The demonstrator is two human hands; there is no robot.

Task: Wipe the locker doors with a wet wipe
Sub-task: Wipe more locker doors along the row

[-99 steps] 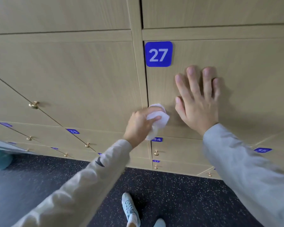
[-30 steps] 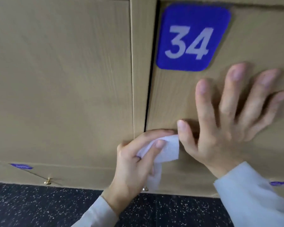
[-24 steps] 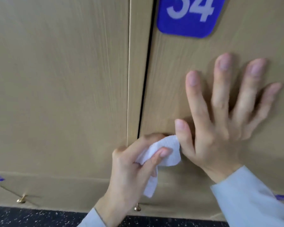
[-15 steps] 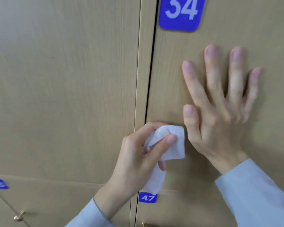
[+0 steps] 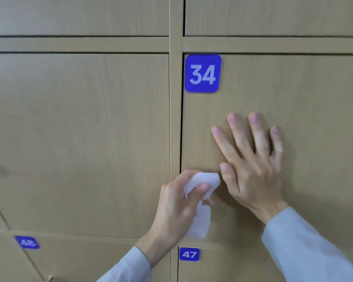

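Note:
A light wooden locker door (image 5: 293, 102) carries a blue plate marked 34 (image 5: 202, 73) at its top left corner. My left hand (image 5: 175, 206) grips a crumpled white wet wipe (image 5: 202, 200) and holds it against the lower left part of that door, beside the vertical frame strip (image 5: 175, 119). A loose end of the wipe hangs down below the fingers. My right hand (image 5: 251, 165) lies flat on the same door with fingers spread and pointing up, its thumb close to the wipe.
The neighbouring door on the left (image 5: 80, 139) is plain wood. Below are lockers with blue plates 47 (image 5: 189, 254) and 48 (image 5: 27, 242). A brass knob (image 5: 49, 278) shows at the bottom edge.
The view has risen and pulled back from door 34, so plates 47 and 48 show below. Both hands stay low on door 34, the wipe still gripped.

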